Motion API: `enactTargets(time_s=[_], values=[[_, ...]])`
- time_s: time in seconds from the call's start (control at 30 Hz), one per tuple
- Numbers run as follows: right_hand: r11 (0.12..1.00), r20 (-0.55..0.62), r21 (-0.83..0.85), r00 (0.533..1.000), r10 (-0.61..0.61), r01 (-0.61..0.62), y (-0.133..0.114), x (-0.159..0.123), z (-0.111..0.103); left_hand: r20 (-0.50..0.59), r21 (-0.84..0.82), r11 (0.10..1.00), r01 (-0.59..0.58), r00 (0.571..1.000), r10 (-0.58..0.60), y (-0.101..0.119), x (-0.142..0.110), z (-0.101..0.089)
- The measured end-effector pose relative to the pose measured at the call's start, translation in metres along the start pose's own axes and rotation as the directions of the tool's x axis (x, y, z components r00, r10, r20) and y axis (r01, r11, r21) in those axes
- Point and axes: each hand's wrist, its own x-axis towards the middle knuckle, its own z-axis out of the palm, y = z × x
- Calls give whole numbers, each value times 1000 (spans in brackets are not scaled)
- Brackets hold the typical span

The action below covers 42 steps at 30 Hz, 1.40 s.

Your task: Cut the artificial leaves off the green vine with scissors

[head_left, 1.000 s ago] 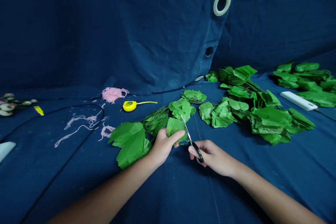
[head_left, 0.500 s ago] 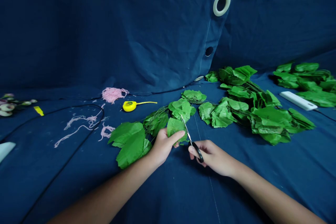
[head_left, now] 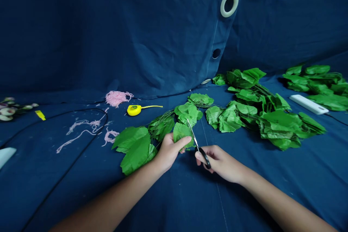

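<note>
My left hand (head_left: 171,152) pinches a green artificial leaf (head_left: 181,131), thumb on top and the other fingers underneath. In my right hand (head_left: 217,161) is a pair of scissors (head_left: 200,149) with black handles, thumb and fingers at the loops. The blades point up and away along the right edge of that leaf. Larger green leaves (head_left: 136,150) lie left of my left hand. Further leaf clusters (head_left: 187,112) on thin stems lie just beyond both hands. Tiny green scraps sit below the blades.
A thick pile of leaf stems (head_left: 280,123) lies to the right, beside a white power strip (head_left: 308,104). Left of centre are a yellow tape measure (head_left: 134,110), a pink yarn bundle (head_left: 118,98) and loose threads (head_left: 81,130). A black cable (head_left: 73,165) loops across the left cloth.
</note>
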Motion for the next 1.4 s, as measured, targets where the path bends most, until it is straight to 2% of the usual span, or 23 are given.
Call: enactTargets(time_s=[0.63, 0.87, 1.13, 1.4], values=[[1000, 0, -1, 1000, 11, -11, 0, 0, 0, 14, -8, 1000, -1, 1000, 1, -1, 0, -1], [1000, -9, 5, 1000, 3, -3, -2, 0, 1, 57, -37, 999, 6, 998, -4, -3, 2, -1], [1000, 1, -15, 1000, 19, -18, -4, -1, 0, -51, -111, 994, 27, 998, -32, 0, 2, 3], [999, 8, -26, 999, 33, -33, -4, -4, 1, -75, -100, 994, 42, 996, -50, 2, 1, 3]])
